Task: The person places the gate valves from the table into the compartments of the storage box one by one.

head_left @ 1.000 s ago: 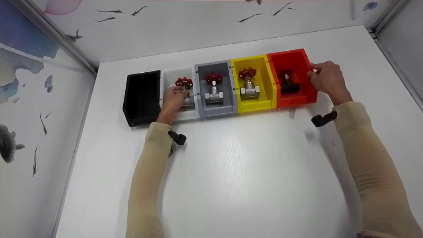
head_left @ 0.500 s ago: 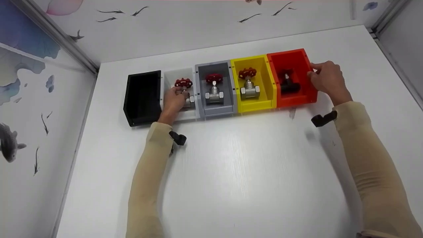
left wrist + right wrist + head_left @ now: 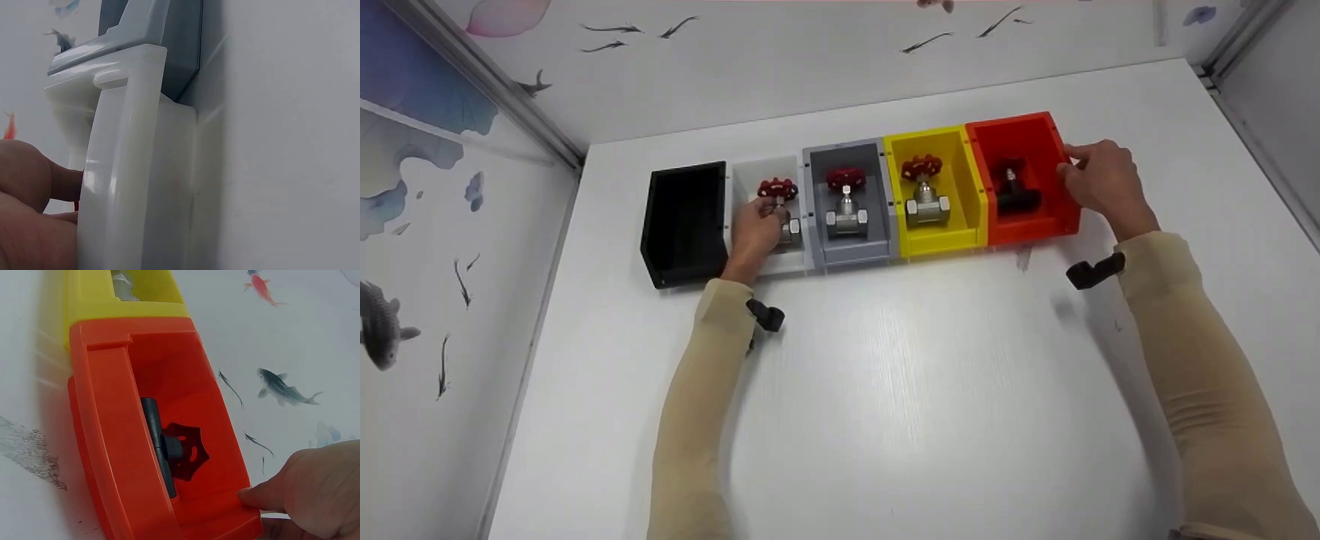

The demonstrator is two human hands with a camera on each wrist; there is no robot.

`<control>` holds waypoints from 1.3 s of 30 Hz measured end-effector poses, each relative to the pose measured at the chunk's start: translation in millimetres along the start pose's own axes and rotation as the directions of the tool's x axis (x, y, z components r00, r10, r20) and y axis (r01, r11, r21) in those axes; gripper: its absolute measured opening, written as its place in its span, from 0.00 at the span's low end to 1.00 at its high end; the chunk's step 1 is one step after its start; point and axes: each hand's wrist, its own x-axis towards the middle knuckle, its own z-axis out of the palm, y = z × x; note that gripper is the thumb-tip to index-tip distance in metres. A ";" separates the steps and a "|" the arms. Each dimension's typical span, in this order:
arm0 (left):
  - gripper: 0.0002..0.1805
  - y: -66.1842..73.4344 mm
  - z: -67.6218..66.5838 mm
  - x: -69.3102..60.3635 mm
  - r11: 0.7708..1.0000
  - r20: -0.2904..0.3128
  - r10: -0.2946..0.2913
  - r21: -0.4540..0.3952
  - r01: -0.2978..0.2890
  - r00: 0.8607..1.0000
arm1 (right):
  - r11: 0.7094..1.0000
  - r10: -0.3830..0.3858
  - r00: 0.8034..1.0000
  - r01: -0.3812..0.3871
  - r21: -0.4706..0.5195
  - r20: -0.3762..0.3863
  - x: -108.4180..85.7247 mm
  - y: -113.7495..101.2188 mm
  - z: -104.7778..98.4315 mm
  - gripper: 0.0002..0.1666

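In the head view, my left hand [image 3: 756, 231] reaches into the white bin [image 3: 750, 171] and pinches the neck of a gate valve [image 3: 789, 231] below its red handwheel [image 3: 777, 189]. The hand covers part of the valve body. The left wrist view shows thumb and fingers going behind the white bin's front wall [image 3: 115, 185], which hides the valve. My right hand [image 3: 1104, 180] holds the side wall of the red bin [image 3: 1054, 146], thumb inside the rim and fingers outside. A black T-shaped valve [image 3: 160, 444] with a dark red handwheel [image 3: 190, 453] lies in that bin.
The bins stand joined in a row near the back wall. A grey bin [image 3: 855, 253] and a yellow bin [image 3: 945, 241] each hold a metal valve with a red handwheel. At the row's left end is a black bin [image 3: 686, 225]. The white table [image 3: 900, 390] extends in front.
Inside the white bin, the valve has turned slightly in my left hand, and its bright hex end shows more. My right hand keeps its hold on the red bin.
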 end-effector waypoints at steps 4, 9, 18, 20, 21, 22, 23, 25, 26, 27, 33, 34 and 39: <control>0.23 -0.1 1.2 -1.6 0.999 -0.015 0.033 0.042 -0.032 0.999 | 1.000 -0.015 1.000 0.015 0.008 -0.013 -0.9 0.5 0.6 0.32; 0.22 -0.9 2.5 -2.5 0.998 -0.019 0.053 0.047 -0.052 0.998 | 0.999 -0.039 0.999 0.039 0.010 -0.023 -1.1 1.9 0.5 0.31; 0.21 -1.9 2.1 -2.2 0.995 -0.019 0.071 0.076 -0.070 0.997 | 1.000 -0.007 1.000 0.007 0.023 -0.004 0.4 1.5 0.0 0.32; 0.21 -2.5 2.2 -1.8 0.993 -0.020 0.080 0.087 -0.078 0.997 | 1.000 -0.007 1.000 0.007 0.022 -0.004 0.5 1.3 0.1 0.32; 0.21 -2.7 2.4 -1.7 0.992 -0.021 0.085 0.090 -0.083 0.996 | 1.000 -0.007 1.000 0.007 0.021 -0.004 0.5 1.3 0.2 0.32; 0.21 -3.0 2.4 -1.3 0.992 -0.022 0.089 0.096 -0.086 0.996 | 1.000 -0.005 1.000 0.005 0.023 -0.003 0.5 1.3 0.3 0.32; 0.20 -3.1 2.5 -1.3 0.991 -0.023 0.092 0.099 -0.090 0.995 | 1.000 -0.004 1.000 0.004 0.024 -0.002 0.4 1.2 0.5 0.32; 0.21 -3.0 2.7 -1.4 0.991 -0.023 0.097 0.096 -0.094 0.995 | 1.000 0.001 1.000 -0.001 0.026 0.001 0.3 1.4 0.3 0.32; 0.20 -2.9 2.8 -1.5 0.991 -0.021 0.097 0.095 -0.095 0.995 | 1.000 0.002 1.000 -0.002 0.026 0.002 0.4 1.5 0.3 0.33; 0.20 -2.9 3.0 -1.7 0.991 -0.020 0.098 0.093 -0.096 0.995 | 1.000 0.003 1.000 -0.003 0.027 0.003 0.5 1.5 0.4 0.33; 0.18 -1.4 3.1 -4.1 0.990 -0.020 0.104 0.095 -0.102 0.994 | 1.000 -0.013 1.000 0.013 0.020 -0.006 0.8 1.8 0.2 0.32; 0.18 -0.7 3.1 -4.7 0.990 -0.022 0.103 0.102 -0.100 0.994 | 1.000 -0.021 1.000 0.021 0.015 -0.010 0.4 2.2 0.1 0.32; 0.15 2.2 3.6 -5.5 0.987 -0.046 0.100 0.134 -0.093 0.994 | 0.999 -0.047 0.999 0.047 -0.003 -0.025 -0.3 3.1 0.3 0.31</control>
